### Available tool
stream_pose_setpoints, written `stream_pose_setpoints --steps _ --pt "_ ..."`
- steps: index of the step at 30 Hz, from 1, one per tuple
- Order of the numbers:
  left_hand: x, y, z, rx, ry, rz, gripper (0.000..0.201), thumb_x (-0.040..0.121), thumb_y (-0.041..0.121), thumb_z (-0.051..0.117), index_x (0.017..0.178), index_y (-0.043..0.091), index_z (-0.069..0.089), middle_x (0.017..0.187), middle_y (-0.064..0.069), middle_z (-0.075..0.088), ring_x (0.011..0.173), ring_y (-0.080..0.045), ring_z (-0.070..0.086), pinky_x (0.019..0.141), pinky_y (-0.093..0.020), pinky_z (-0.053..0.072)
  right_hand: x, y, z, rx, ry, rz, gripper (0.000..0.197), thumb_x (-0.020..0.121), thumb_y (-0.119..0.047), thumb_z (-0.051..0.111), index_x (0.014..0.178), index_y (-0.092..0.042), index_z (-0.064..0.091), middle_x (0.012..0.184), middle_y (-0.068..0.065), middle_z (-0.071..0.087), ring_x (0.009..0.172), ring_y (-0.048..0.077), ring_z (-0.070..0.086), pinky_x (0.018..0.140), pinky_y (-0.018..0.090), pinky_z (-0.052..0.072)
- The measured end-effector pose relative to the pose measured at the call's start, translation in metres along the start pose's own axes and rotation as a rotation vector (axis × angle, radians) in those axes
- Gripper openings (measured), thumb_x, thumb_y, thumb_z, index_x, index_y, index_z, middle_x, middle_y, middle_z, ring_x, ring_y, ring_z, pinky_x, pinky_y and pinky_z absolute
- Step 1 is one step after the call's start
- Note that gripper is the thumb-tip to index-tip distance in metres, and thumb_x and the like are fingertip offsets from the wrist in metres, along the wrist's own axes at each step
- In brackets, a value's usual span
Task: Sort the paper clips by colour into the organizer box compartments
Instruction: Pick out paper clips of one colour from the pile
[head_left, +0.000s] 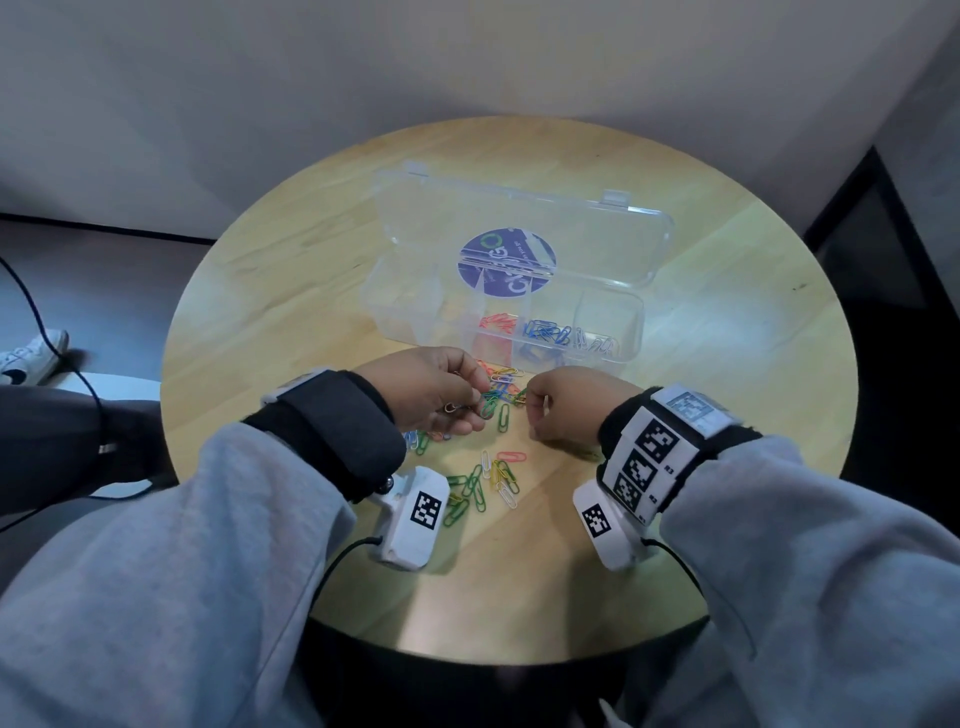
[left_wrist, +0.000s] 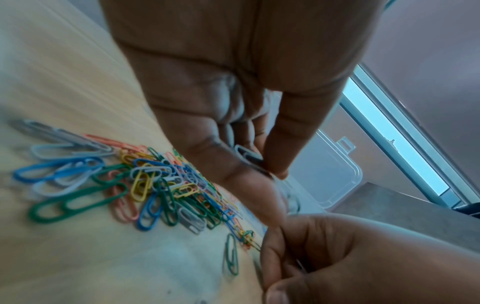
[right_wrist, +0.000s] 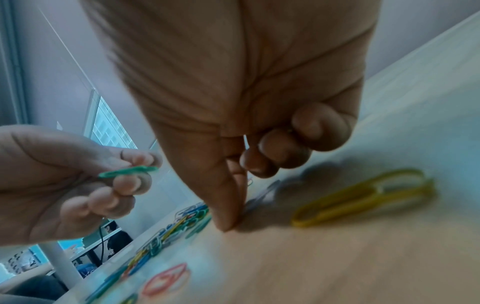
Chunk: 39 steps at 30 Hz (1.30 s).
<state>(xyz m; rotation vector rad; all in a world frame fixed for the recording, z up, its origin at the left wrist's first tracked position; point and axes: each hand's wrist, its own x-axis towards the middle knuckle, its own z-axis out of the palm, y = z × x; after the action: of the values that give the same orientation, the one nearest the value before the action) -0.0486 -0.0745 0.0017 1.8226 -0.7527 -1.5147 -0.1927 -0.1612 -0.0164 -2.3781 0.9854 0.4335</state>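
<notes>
The clear organizer box (head_left: 631, 332) stands open at the back of the table, with red clips (head_left: 496, 322), blue clips (head_left: 545, 332) and white clips (head_left: 597, 343) in separate compartments. Loose mixed-colour clips (head_left: 483, 478) (left_wrist: 155, 185) lie in front of it. My left hand (head_left: 480, 402) (left_wrist: 270, 172) hovers over the pile, pinching a green clip (right_wrist: 127, 171) and holding a grey clip (left_wrist: 249, 158). My right hand (head_left: 530, 400) (right_wrist: 231, 226) is beside it, thumb and forefinger pinched on a clip at the table; I cannot tell that clip's colour.
The box lid (head_left: 519, 228) lies flat behind the compartments, a round purple sticker on it. A yellow clip (right_wrist: 363, 197) lies to the right of my right hand. The round wooden table (head_left: 260, 291) ends close behind the box. A cable and a shoe (head_left: 31, 358) are on the floor at left.
</notes>
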Motion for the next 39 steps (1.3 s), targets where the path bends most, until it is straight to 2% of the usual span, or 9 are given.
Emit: stream_pose_setpoints --steps 4,9,16,18,22,25,31,36,39 --pt "-0.002 0.000 0.000 0.063 0.020 -0.009 0.027 0.094 -0.007 0.035 0.082 0.012 0.051 0.074 -0.010 0.061 0.051 -0.011 0.062 0.050 -0.020 0.050 -0.004 0.002 -0.002 0.018 0.034 0.026 0.009 0.083 -0.015 0.060 0.087 -0.021 0.056 0.070 -0.011 0.043 0.077 0.015 0.047 0.051 0.019 0.031" --pt "-0.006 0.006 0.004 0.363 0.076 -0.006 0.028 0.089 -0.004 0.040 0.077 0.016 0.053 0.068 -0.005 0.056 0.057 -0.015 0.052 0.059 -0.025 0.046 -0.009 0.005 -0.006 -0.057 -0.001 0.021 0.020 0.082 -0.004 0.053 0.092 -0.021 0.058 0.074 -0.009 0.046 0.080 0.016 0.047 0.049 0.018 0.030" --pt "-0.011 0.002 0.023 1.048 0.044 0.067 0.012 0.082 0.017 0.057 0.088 0.027 0.059 0.066 0.012 0.045 0.060 -0.005 0.043 0.056 -0.021 0.035 -0.009 0.007 -0.002 -0.066 -0.099 0.067 0.018 0.079 -0.011 0.054 0.065 -0.021 0.048 0.080 -0.001 0.058 0.074 0.018 0.052 0.057 0.022 0.041" --pt "-0.007 -0.003 0.027 1.119 0.058 0.069 0.014 0.081 0.019 0.061 0.089 0.030 0.058 0.069 0.011 0.042 0.070 -0.012 0.046 0.062 -0.023 0.036 -0.011 0.010 -0.003 0.163 -0.170 0.048 0.019 0.078 -0.009 0.055 0.064 -0.019 0.048 0.072 0.002 0.061 0.066 0.020 0.052 0.061 0.028 0.045" --pt "-0.001 -0.011 0.030 1.201 0.065 0.119 0.017 0.080 0.021 0.060 0.093 0.032 0.061 0.067 0.011 0.042 0.082 -0.016 0.049 0.071 -0.025 0.039 -0.020 0.013 -0.010 0.894 -0.245 -0.011 0.029 0.086 0.009 0.041 0.063 -0.010 0.042 0.049 0.001 0.051 0.044 0.014 0.046 0.041 0.021 0.037" --pt "0.001 -0.013 0.033 1.273 0.047 0.154 0.012 0.080 0.023 0.061 0.086 0.033 0.059 0.068 0.010 0.043 0.085 -0.017 0.051 0.075 -0.028 0.043 -0.023 0.014 -0.012 0.988 -0.250 -0.013 0.032 0.084 0.012 0.038 0.062 -0.010 0.040 0.057 0.008 0.052 0.041 0.012 0.050 0.038 0.018 0.038" --pt "0.003 -0.014 0.030 1.327 0.019 0.149 0.010 0.084 0.027 0.064 0.082 0.029 0.055 0.072 0.010 0.046 0.082 -0.013 0.048 0.068 -0.026 0.035 -0.024 0.004 -0.002 0.687 -0.220 0.030 0.025 0.085 0.009 0.037 0.073 -0.012 0.046 0.064 0.007 0.052 0.049 0.014 0.049 0.040 0.018 0.042" --pt "0.005 -0.017 0.026 1.298 0.018 0.121 0.016 0.083 0.026 0.064 0.073 0.025 0.052 0.066 0.011 0.045 0.077 -0.014 0.048 0.058 -0.024 0.034 -0.024 -0.005 0.010 0.125 -0.145 -0.027 0.003 0.081 -0.023 0.059 0.082 -0.020 0.059 0.084 0.005 0.066 0.077 0.021 0.059 0.071 0.031 0.052" --pt "0.004 -0.018 0.024 1.233 0.018 0.093 0.020 0.081 0.022 0.061 0.065 0.024 0.049 0.067 0.008 0.050 0.075 -0.015 0.049 0.062 -0.024 0.038 -0.024 -0.010 0.019 0.008 -0.159 -0.029 0.019 0.077 -0.034 0.067 0.071 -0.021 0.055 0.077 0.000 0.061 0.075 0.019 0.055 0.069 0.030 0.047"
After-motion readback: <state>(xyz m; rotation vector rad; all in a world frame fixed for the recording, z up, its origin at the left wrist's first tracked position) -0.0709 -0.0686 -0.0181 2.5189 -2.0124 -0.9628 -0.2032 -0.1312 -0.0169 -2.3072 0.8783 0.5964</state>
